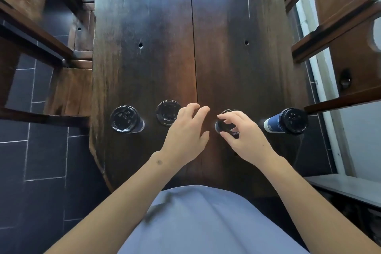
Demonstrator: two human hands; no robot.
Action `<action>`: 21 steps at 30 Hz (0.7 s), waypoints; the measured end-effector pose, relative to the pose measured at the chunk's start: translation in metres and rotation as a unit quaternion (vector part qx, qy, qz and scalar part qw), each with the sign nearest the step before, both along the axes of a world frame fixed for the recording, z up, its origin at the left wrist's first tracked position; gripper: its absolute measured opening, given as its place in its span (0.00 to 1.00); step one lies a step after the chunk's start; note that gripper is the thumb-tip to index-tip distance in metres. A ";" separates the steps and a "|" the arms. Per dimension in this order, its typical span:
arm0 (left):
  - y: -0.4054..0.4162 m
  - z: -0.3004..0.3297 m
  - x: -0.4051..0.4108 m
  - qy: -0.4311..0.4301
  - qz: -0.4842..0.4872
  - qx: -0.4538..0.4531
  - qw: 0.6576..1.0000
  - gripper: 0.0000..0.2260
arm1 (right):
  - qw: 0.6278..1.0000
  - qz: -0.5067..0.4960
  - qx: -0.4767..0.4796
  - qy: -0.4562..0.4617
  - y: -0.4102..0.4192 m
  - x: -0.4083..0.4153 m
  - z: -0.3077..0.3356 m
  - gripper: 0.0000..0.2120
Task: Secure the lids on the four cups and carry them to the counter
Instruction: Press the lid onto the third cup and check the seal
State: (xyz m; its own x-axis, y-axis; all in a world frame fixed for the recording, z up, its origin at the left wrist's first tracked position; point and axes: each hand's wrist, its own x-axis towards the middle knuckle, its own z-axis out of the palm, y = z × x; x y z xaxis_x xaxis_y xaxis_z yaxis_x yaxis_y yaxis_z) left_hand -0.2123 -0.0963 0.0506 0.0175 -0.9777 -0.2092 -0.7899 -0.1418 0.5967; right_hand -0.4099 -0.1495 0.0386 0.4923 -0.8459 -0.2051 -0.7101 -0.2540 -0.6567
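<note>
Several blue paper cups with black lids stand in a row across the dark wooden table (pixel 193 47). The far left cup (pixel 125 122) and the second cup (pixel 167 112) carry their lids. My right hand (pixel 240 133) grips the lid of the third cup (pixel 223 124), fingers curled round its rim. My left hand (pixel 186 132) hovers open just left of that cup, fingers spread, touching nothing. The far right cup (pixel 287 121) stands near the table's right edge, lid on, its blue wall showing.
Wooden benches or chairs flank the table on the left (pixel 37 33) and right (pixel 338 31). Dark tiled floor (pixel 41 150) lies to the left. A grey ledge (pixel 346 187) sits at the lower right below a window.
</note>
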 end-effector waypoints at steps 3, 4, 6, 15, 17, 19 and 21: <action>-0.011 -0.010 -0.020 -0.065 -0.076 0.132 0.986 0.29 | 0.999 -0.010 -0.017 0.029 -0.003 -0.026 -0.002 0.20; -0.015 -0.013 -0.025 -0.080 -0.095 0.167 0.978 0.29 | 0.999 -0.015 -0.022 0.042 -0.005 -0.034 -0.004 0.19; -0.023 -0.020 -0.032 -0.077 -0.103 0.210 0.969 0.29 | 0.997 -0.016 -0.026 0.066 -0.012 -0.049 -0.011 0.21; -0.049 -0.040 -0.054 0.028 -0.032 0.201 0.979 0.42 | 0.994 0.052 0.067 0.075 -0.053 -0.067 -0.048 0.40; -0.050 -0.043 -0.059 0.041 -0.027 0.197 0.979 0.43 | 0.992 0.065 0.085 0.069 -0.059 -0.068 -0.054 0.43; -0.050 -0.046 -0.062 0.047 -0.023 0.194 0.980 0.43 | 0.990 0.076 0.102 0.060 -0.063 -0.068 -0.060 0.44; -0.051 -0.049 -0.065 0.051 -0.020 0.188 0.981 0.42 | 0.988 0.087 0.113 0.050 -0.065 -0.067 -0.064 0.44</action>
